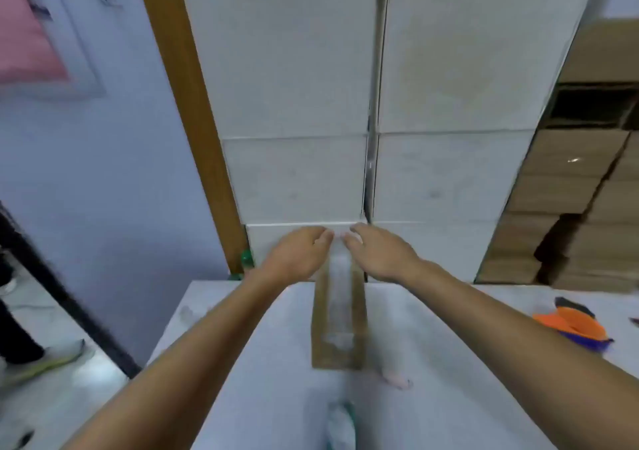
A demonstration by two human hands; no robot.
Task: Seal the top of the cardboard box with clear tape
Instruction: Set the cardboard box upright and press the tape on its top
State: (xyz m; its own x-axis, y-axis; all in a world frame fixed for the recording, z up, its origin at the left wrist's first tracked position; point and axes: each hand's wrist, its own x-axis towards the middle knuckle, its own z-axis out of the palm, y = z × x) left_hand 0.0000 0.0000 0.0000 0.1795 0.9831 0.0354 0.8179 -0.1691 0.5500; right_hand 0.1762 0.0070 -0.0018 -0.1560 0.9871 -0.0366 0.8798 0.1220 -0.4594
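Note:
A long narrow cardboard box (pixel 320 339) lies on the white table (pixel 242 363), its length running away from me. A strip of clear tape (pixel 339 297) runs down the middle of its top. My left hand (pixel 295 254) and my right hand (pixel 382 252) meet over the box's far end, fingertips close together at the tape's far edge. The fingers are curled down and seem to press or pinch the tape there; the blur hides the exact grip. The far end of the box is hidden under my hands.
An orange and blue tool (pixel 574 327) lies at the table's right edge. A green-and-white object (pixel 340 425) sits near the front. White boxes (pixel 297 104) are stacked behind the table, brown cartons (pixel 567 207) to the right. Another person's legs and shoe (pixel 41 359) stand at left.

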